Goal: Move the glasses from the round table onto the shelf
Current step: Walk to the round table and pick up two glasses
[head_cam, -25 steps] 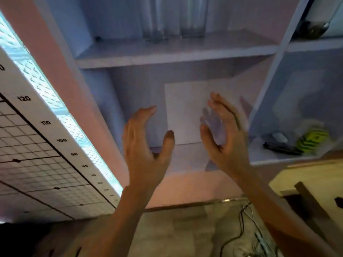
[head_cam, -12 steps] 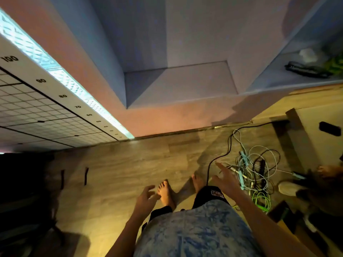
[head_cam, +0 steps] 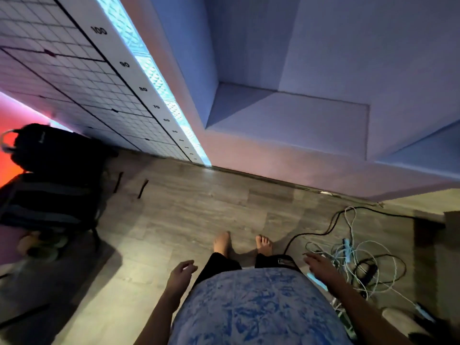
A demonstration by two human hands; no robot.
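Here the left hand (head_cam: 180, 276) and right hand (head_cam: 321, 267) hang low at the person's sides, both loose-fingered and holding nothing, well below the shelf (head_cam: 286, 120). Its bare lower compartment lies ahead and above, its long edge running left to right; no glasses show. The gridded board (head_cam: 104, 90) at left reads 100, 90, 80, 70, 60 downward.

This looks like a room in a home, partly fitted out for recording. Bare feet (head_cam: 222, 242) stand on a wood-look floor (head_cam: 199, 212). A built-in shelf (head_cam: 286, 120) takes up the far right. A gridded board (head_cam: 74, 78) numbered along its edge leans at far left, a black bag (head_cam: 57, 155) beside it. Loose cables (head_cam: 356, 255) tangle on the right.
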